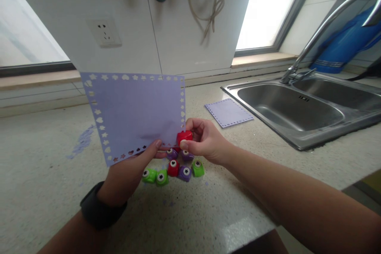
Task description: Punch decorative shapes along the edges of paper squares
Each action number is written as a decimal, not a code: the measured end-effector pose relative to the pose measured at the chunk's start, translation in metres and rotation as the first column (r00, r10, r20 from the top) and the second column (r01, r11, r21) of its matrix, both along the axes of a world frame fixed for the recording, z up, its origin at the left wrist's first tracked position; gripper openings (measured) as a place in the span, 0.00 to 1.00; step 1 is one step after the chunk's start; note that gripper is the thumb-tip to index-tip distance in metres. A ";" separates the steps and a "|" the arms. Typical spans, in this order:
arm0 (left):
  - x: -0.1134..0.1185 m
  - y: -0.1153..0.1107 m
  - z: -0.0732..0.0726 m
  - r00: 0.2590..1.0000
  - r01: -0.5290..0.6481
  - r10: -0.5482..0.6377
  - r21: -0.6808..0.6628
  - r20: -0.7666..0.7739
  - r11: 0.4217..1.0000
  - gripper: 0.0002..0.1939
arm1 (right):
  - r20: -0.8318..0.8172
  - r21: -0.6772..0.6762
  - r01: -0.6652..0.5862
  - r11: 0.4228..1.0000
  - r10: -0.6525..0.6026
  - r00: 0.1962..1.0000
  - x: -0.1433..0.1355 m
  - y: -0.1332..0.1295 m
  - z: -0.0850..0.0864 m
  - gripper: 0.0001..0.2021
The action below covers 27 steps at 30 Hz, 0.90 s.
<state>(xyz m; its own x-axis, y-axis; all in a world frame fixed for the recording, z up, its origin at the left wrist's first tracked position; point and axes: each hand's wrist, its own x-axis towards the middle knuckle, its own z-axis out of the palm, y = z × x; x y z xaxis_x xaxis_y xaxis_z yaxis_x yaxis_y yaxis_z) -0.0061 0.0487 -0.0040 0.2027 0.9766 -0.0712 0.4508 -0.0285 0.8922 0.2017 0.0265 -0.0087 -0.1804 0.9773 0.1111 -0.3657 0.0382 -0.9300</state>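
A lilac sheet of paper (139,111) stands tilted up before me, with shapes such as stars and hearts cut along its edges. My left hand (145,156) grips its lower edge, thumb in front and fingers behind. At the sheet's lower right corner, my right hand (205,141) pinches a red craft punch (184,139) that sits on the paper's edge. Below, on the counter, lie several more small craft punches: green ones (162,177), a red one (173,168) and purple ones (185,172). The sheet and fingers partly cover the rearmost ones.
A second lilac sheet with a punched border (229,113) lies flat beside the steel sink (291,107). Small lilac paper scraps (83,141) are scattered on the counter (208,214). The tap (324,24) arches over the sink, with a blue object (342,47) behind.
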 end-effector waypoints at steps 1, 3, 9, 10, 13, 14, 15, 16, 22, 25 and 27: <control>-0.001 0.001 -0.001 1.000 0.001 -0.001 0.000 -0.007 1.000 0.16 | 0.005 0.015 -0.004 1.000 0.004 1.000 0.001 0.001 -0.001 0.22; -0.003 0.003 -0.004 1.000 -0.013 0.013 0.012 -0.009 1.000 0.16 | 0.025 0.042 -0.015 0.999 0.014 1.000 0.004 0.003 -0.002 0.20; -0.008 0.007 -0.004 0.995 0.015 -0.019 0.041 0.095 0.999 0.14 | 0.065 0.080 0.058 0.995 -0.063 0.996 0.014 0.011 -0.004 0.12; -0.008 0.007 -0.002 0.994 0.021 -0.026 0.042 0.106 0.999 0.14 | 0.074 0.078 0.086 0.993 -0.092 0.993 0.016 0.013 -0.004 0.12; -0.006 0.007 0.006 0.982 0.018 -0.016 -0.006 0.187 1.000 0.14 | 0.139 0.073 0.172 0.982 -0.181 0.974 0.023 0.018 -0.002 0.11; -0.005 0.007 0.008 0.973 0.013 -0.005 -0.034 0.229 0.999 0.13 | 0.182 0.086 0.205 0.975 -0.218 0.959 0.026 0.020 -0.002 0.11; -0.004 0.006 0.009 0.963 0.007 0.009 -0.057 0.270 0.998 0.14 | 0.236 0.111 0.240 0.964 -0.261 0.936 0.028 0.021 -0.001 0.11; -0.003 0.006 0.009 0.952 0.001 0.021 -0.074 0.306 0.997 0.14 | 0.294 0.145 0.275 0.950 -0.307 0.905 0.031 0.023 -0.001 0.11; -0.005 0.013 -0.006 0.906 -0.005 0.037 -0.076 0.423 0.997 0.17 | 0.628 0.268 0.339 0.902 -0.430 0.648 0.041 0.030 -0.005 0.11; -0.004 0.018 -0.014 0.842 -0.045 0.080 -0.079 0.534 0.996 0.17 | 0.742 0.290 0.319 0.902 -0.422 0.520 0.044 0.033 -0.008 0.09; -0.002 0.020 -0.013 0.809 -0.069 0.103 -0.081 0.579 0.994 0.17 | 0.784 0.279 0.307 0.910 -0.400 0.474 0.045 0.034 -0.010 0.09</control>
